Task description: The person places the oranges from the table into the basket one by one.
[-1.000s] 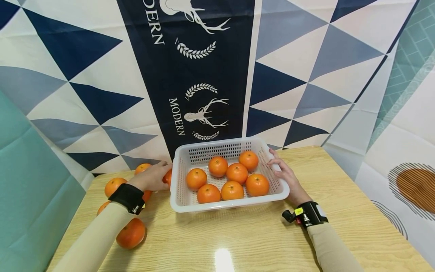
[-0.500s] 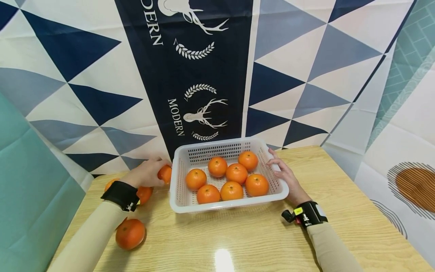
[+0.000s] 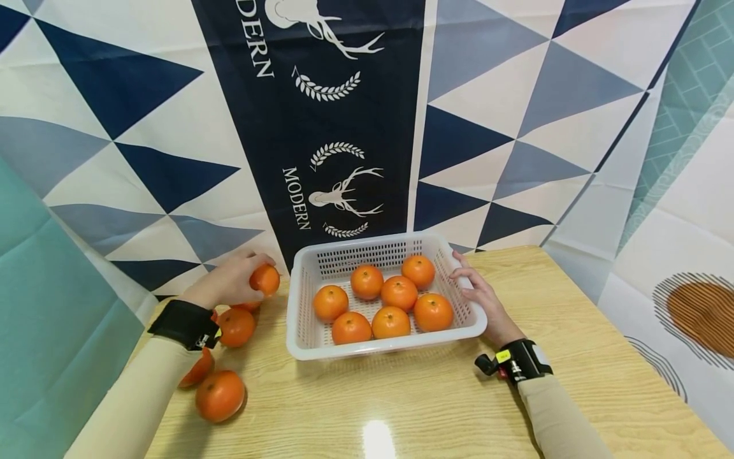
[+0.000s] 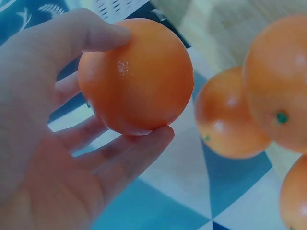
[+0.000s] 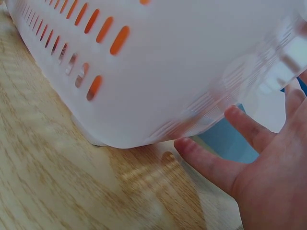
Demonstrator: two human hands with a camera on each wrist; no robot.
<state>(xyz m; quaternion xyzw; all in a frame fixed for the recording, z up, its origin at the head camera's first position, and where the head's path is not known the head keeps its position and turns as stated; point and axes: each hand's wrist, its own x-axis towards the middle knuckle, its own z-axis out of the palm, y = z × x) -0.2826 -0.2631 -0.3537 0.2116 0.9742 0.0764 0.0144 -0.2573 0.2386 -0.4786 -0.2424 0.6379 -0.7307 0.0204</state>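
My left hand (image 3: 232,280) pinches an orange (image 3: 265,280) between thumb and fingers, left of the white plastic basket (image 3: 387,349). The left wrist view shows the thumb on one side of this orange (image 4: 144,79) and the fingertips on the other. Beneath and beside that hand more oranges lie on the table, one (image 3: 237,327) just under the wrist and another (image 3: 220,396) nearer the front. Inside the basket sit several oranges (image 3: 399,292). At the basket's right end is my right hand (image 3: 487,306); its fingers (image 5: 206,158) reach out with fingertips against the wall.
The wooden table (image 3: 321,408) stands against a wall hung with patterned cloth (image 3: 355,115). A teal panel (image 3: 51,331) borders the left side. Another orange (image 3: 197,370) is partly hidden by the left sleeve.
My left hand, gripping the orange, has moved left and away from the basket's left side. More of the loose oranges now show. The right hand and basket stay put.
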